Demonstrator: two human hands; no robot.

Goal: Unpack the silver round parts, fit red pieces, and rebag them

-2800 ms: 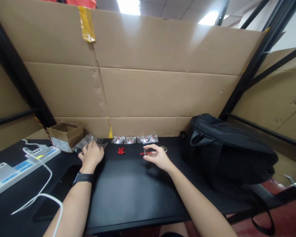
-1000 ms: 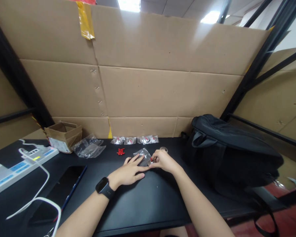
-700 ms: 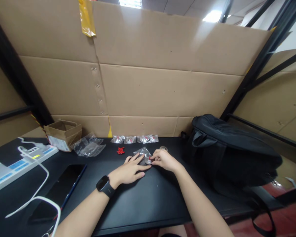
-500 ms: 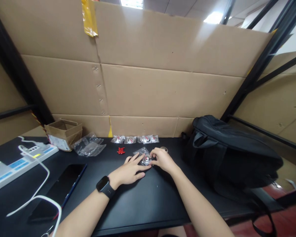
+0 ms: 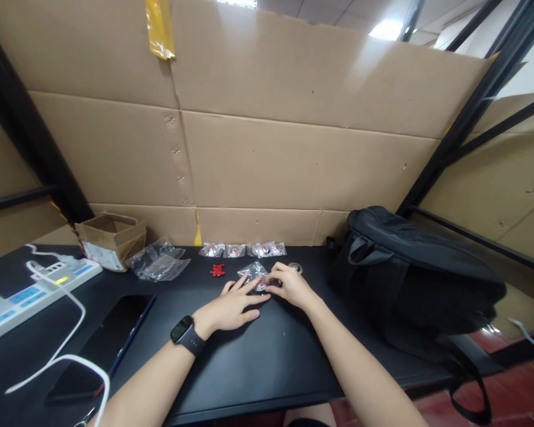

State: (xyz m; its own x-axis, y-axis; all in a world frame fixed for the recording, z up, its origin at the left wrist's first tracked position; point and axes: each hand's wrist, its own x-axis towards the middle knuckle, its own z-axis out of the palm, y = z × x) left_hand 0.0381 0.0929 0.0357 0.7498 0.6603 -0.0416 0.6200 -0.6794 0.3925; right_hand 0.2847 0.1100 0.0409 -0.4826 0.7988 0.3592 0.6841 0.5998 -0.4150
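My left hand (image 5: 234, 305) lies flat on the black table, fingers spread, with fingertips on a small clear plastic bag (image 5: 252, 270). At the bag's near end is a round silver piece with a red centre (image 5: 260, 286), partly covered by my left fingers. My right hand (image 5: 291, 286) is closed in a pinch at the right edge of this silver piece. Whether the piece is fully inside the bag is hard to see. Just behind my right hand lies a metal ring (image 5: 296, 267). Small red parts (image 5: 218, 270) sit in a pile left of the bag.
Several bagged silver pieces (image 5: 235, 250) line the cardboard wall (image 5: 258, 166). To the left are a cardboard box (image 5: 111, 237), crumpled clear plastic bags (image 5: 158, 261), a power strip (image 5: 40, 296), a phone (image 5: 102, 344) and a white cable (image 5: 78, 359). A black backpack (image 5: 418, 279) stands right.
The silver piece has shifted slightly left toward the bag, and my left fingers cover more of it. My right hand has moved a little left with it.
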